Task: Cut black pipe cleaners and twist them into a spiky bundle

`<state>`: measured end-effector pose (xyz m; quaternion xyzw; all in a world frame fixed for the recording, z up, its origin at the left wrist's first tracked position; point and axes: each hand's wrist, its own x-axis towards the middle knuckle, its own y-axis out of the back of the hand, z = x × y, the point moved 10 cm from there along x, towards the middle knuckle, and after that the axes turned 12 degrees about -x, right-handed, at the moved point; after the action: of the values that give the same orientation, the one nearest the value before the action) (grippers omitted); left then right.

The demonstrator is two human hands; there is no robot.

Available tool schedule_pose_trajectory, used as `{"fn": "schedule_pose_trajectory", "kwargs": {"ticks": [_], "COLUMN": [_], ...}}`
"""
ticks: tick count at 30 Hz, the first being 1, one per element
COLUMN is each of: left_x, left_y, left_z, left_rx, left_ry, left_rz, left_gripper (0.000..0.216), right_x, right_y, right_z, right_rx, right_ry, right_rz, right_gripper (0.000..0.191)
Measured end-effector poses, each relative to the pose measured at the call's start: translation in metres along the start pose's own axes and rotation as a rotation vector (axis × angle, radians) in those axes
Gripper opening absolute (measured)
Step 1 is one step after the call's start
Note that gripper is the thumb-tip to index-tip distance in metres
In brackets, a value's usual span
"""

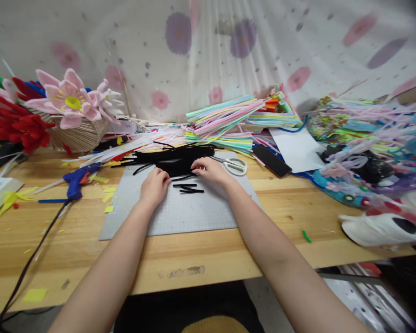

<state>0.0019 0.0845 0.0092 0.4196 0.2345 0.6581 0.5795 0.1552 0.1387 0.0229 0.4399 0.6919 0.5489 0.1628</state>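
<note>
A bundle of black pipe cleaners (175,166) lies across the far part of a grey cutting mat (201,217). At the bundle's near left edge, my left hand (155,186) has its fingers curled in and closed on the pipe cleaners. My right hand (210,170) grips the same bundle at its right end, fingertips bent down onto it. Short cut black pieces (189,188) rest on the mat between my hands. Just beyond my right hand is a pair of scissors (237,167) with pale handles. My fingertips are partly hidden against the black fibres.
To the left lie a blue glue gun (75,181) with a black cord and yellow scraps (108,198). Fuzzy flowers (71,101) fill a basket behind. Coloured pipe cleaners (229,120) are piled at the back. A black phone-like slab (271,160) and white spool (381,229) are right.
</note>
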Motion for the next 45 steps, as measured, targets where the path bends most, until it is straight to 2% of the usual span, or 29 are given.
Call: {"fn": "schedule_pose_trajectory", "kwargs": {"ticks": [3, 5, 8, 12, 15, 18, 20, 23, 25, 28, 31, 35, 45], "left_x": [-0.001, -0.001, -0.002, -0.005, -0.009, -0.013, -0.014, -0.015, -0.017, -0.023, -0.027, -0.028, -0.028], "left_y": [0.002, 0.005, 0.01, 0.02, 0.034, 0.032, 0.018, -0.004, -0.017, -0.032, -0.039, -0.044, -0.044], "left_z": [0.005, 0.008, 0.01, 0.01, 0.001, -0.016, -0.024, -0.022, -0.014, -0.004, -0.001, 0.0, 0.0], "left_rx": [0.01, -0.001, -0.056, -0.112, -0.197, -0.487, -0.795, -1.177, -1.307, -1.405, -1.454, -1.497, -1.453], "left_ry": [-0.03, -0.041, -0.055, -0.071, 0.011, 0.175, 0.284, 0.411, 0.485, 0.599, 0.674, 0.696, 0.68], "left_rz": [0.004, 0.034, 0.074, 0.144, 0.279, 0.343, 0.32, 0.255, 0.16, 0.014, -0.072, -0.14, -0.15], "left_gripper": [0.014, 0.016, 0.017, 0.02, 0.025, 0.026, 0.025, 0.024, 0.024, 0.019, 0.014, 0.011, 0.006], "right_x": [-0.002, -0.003, -0.002, -0.004, -0.007, -0.007, -0.005, 0.0, 0.001, 0.001, 0.0, 0.001, 0.004], "right_y": [-0.012, -0.014, 0.0, 0.027, 0.04, 0.043, 0.035, 0.014, -0.001, -0.014, -0.02, -0.023, -0.028], "right_z": [-0.008, -0.01, -0.009, -0.006, -0.007, -0.007, -0.006, -0.007, -0.01, -0.018, -0.025, -0.028, -0.034], "right_rx": [-0.114, -0.183, -0.205, -0.122, -0.018, 0.127, 0.291, 0.648, 0.863, 1.044, 1.11, 1.096, 1.047], "right_ry": [0.054, 0.047, -0.009, -0.081, -0.103, -0.148, -0.18, -0.235, -0.269, -0.289, -0.266, -0.24, -0.218], "right_rz": [-0.056, -0.039, 0.07, 0.244, 0.331, 0.375, 0.352, 0.252, 0.176, 0.082, 0.023, 0.024, 0.031], "right_gripper": [0.014, 0.013, 0.014, 0.014, 0.013, 0.01, 0.01, 0.016, 0.021, 0.028, 0.031, 0.032, 0.029]}}
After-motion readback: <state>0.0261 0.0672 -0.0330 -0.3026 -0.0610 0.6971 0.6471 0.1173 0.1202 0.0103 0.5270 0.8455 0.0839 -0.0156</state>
